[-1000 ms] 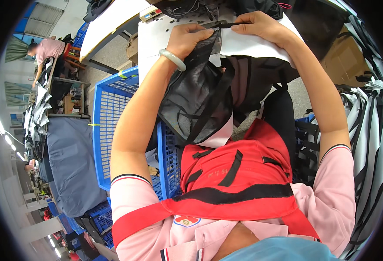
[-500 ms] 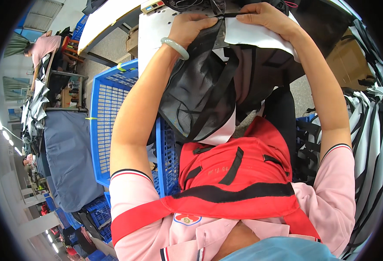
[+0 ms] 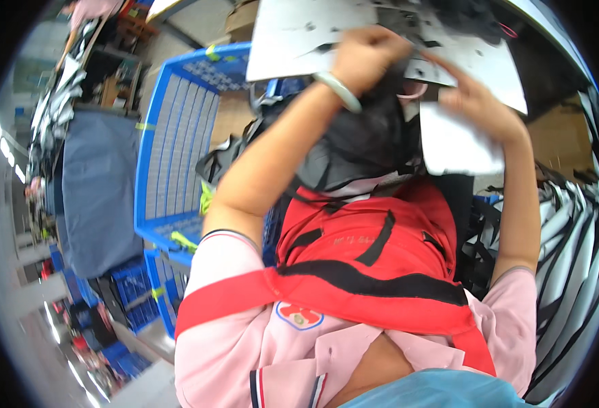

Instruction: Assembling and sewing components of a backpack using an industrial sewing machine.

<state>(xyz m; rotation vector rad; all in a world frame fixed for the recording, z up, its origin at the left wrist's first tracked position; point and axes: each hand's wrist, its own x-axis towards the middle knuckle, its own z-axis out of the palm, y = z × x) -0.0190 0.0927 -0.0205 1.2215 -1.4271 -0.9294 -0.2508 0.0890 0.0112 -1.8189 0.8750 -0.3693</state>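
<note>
Black fabric [image 3: 364,146] is gripped by curled fingers of the left hand [image 3: 369,60]; on the right hand [image 3: 480,109], fingers are spread — contact with the white sheet [image 3: 454,146] cannot be told.

right hand [image 3: 475,103] blurred, any hold on the white sheet [image 3: 454,146] unclear, left hand [image 3: 366,60] with fingertips too smeared to read, black fabric [image 3: 364,149] and blue crate [image 3: 147,146] partly hidden behind the left arm [image 3: 265,160], co-worker [image 3: 95,8] and dark bundle [image 3: 468,22] cut off by the top edge
</note>
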